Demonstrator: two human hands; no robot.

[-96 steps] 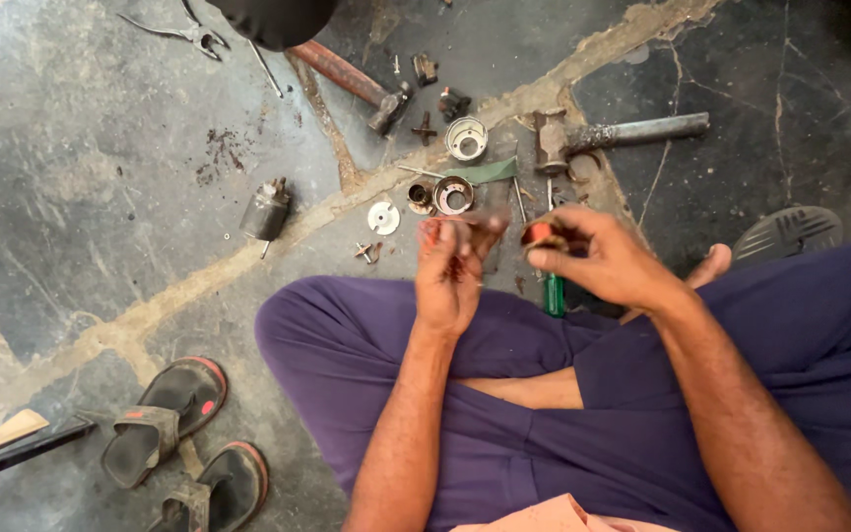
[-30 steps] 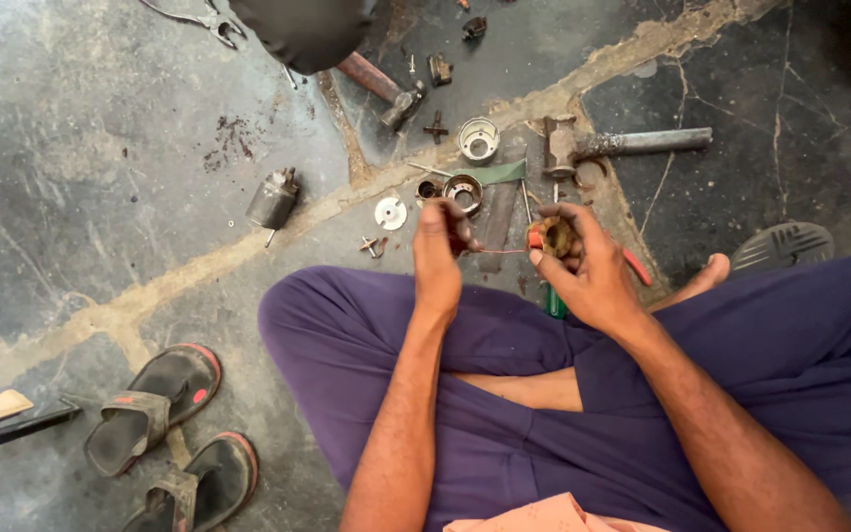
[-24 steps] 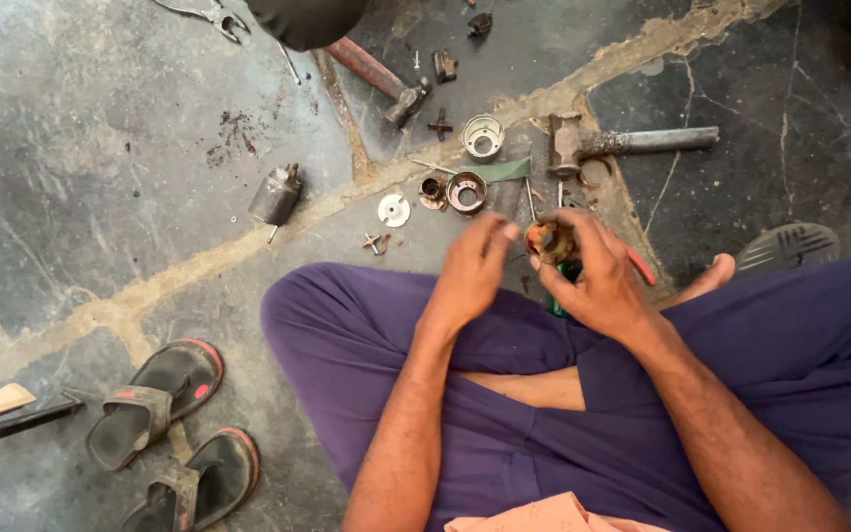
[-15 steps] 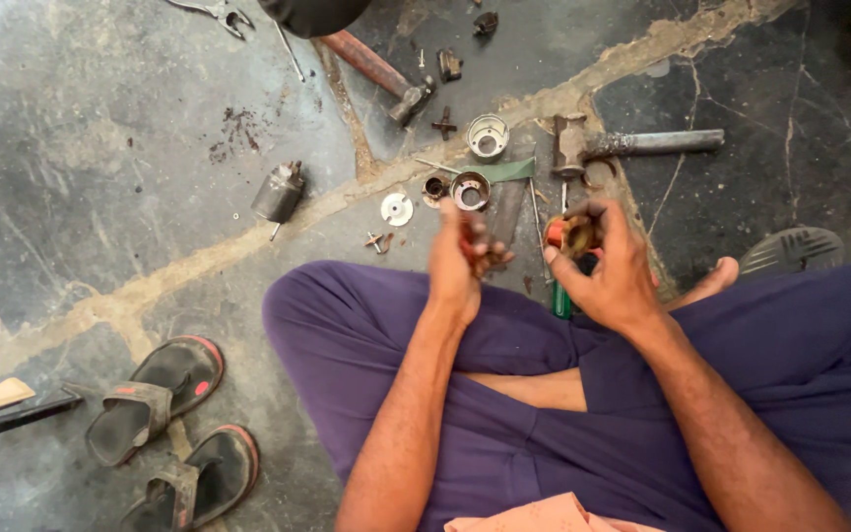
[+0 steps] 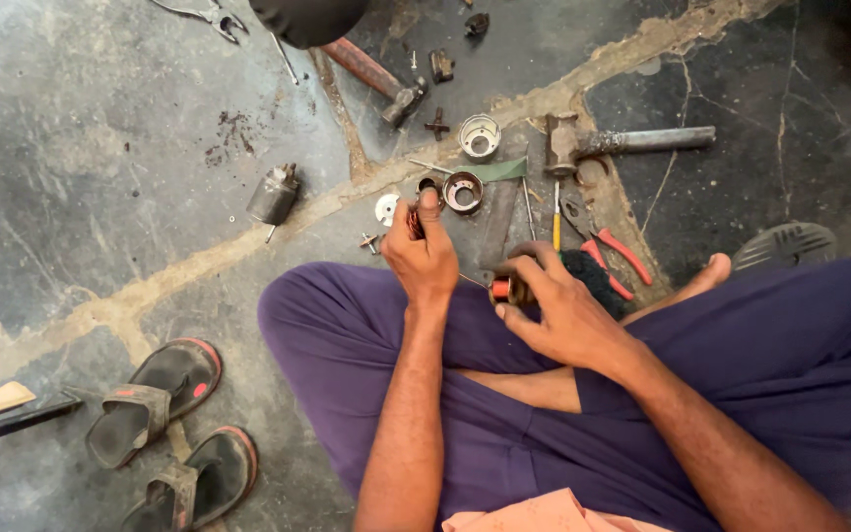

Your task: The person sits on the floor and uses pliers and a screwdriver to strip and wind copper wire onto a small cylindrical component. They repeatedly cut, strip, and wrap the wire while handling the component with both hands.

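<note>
**Two hands at a small copper-wound part over a floor of loose pieces**

Nearest the camera sits the person, cross-legged in purple trousers (image 5: 741,374), forearms reaching out over the knees. The right hand (image 5: 558,310) rests above the right knee with its fingers curled closed around a small copper-wound part (image 5: 501,289), orange-red at one end, which shows just left of the fingertips. The left hand (image 5: 424,254) is raised a little farther out, over the edge of the left knee; its thumb and fingers are pinched narrow on something small and reddish (image 5: 413,223), too small to tell what. A thin strand seems to run between the two hands, though it is hard to make out.

To the person's left, on the stone floor (image 5: 100,177), lies a pair of worn sandals (image 5: 164,433), and a dark bar with a wooden piece (image 5: 2,414) reaches in from the frame's edge.

Just beyond the hands lie red-handled pliers (image 5: 608,251), a yellow-handled screwdriver (image 5: 556,225), a dark fuzzy lump (image 5: 588,276) beside the right hand, a short metal ring (image 5: 463,191) and a flat white disc (image 5: 386,208). Left of these, apart, lies a small grey motor body (image 5: 273,195).

Farther out sit a silvery cup-shaped housing (image 5: 480,136), a hammer with a grey handle (image 5: 632,143) and a second hammer with a reddish handle (image 5: 371,74). At the far edge are a dark rounded shape (image 5: 307,18) and another pair of pliers (image 5: 199,12).
</note>
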